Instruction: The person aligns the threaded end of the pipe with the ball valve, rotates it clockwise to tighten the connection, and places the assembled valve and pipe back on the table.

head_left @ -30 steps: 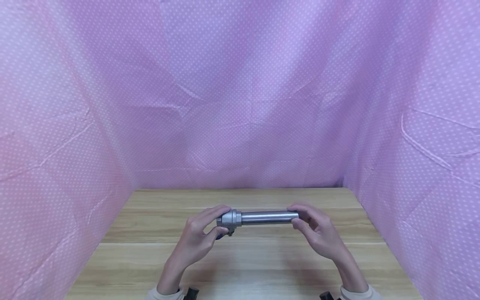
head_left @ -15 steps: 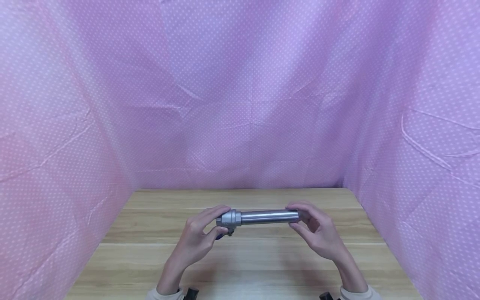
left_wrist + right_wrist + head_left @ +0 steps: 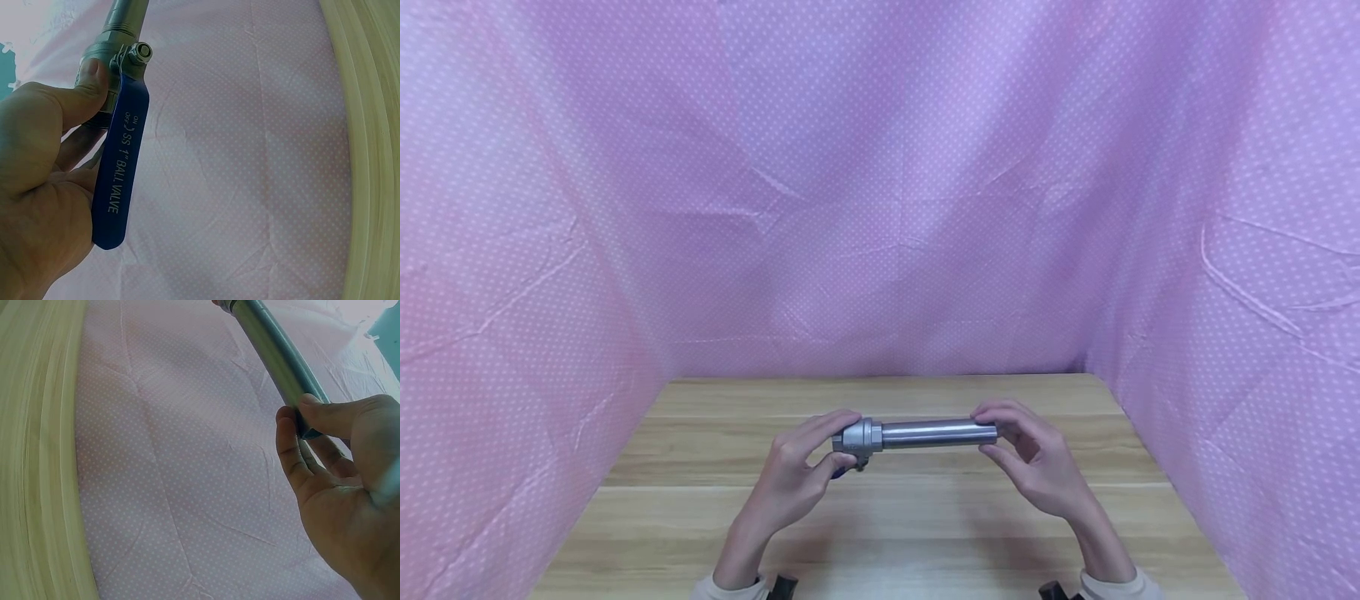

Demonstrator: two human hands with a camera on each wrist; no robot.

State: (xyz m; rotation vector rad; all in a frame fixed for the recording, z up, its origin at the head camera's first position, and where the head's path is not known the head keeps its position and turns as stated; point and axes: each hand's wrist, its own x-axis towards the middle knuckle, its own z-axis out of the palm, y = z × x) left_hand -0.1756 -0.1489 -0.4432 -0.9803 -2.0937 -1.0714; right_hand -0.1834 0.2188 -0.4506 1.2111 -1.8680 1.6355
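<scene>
A silver ball valve (image 3: 859, 436) is held by my left hand (image 3: 797, 475), thumb on the near side and fingers over the far side. Its blue lever (image 3: 122, 165), lettered "SS 1" BALL VALVE", runs back beside the palm in the left wrist view. From the valve's hex end a straight metal pipe (image 3: 934, 433) extends rightward, roughly level above the table. A few threads (image 3: 124, 29) show where the pipe meets the valve. My right hand (image 3: 1041, 467) pinches the pipe's free end between thumb and fingertips, as the right wrist view also shows.
Below the hands lies a wood-grain table (image 3: 910, 533), its far edge in front of a pink-purple dotted cloth (image 3: 880, 250). The same cloth hangs on the left and right sides. Dark devices (image 3: 782, 587) are worn at both wrists.
The right thumb and fingertips have shifted slightly on the pipe's end, the thumb moving lower and a little left. My left hand and the valve have stayed in place.
</scene>
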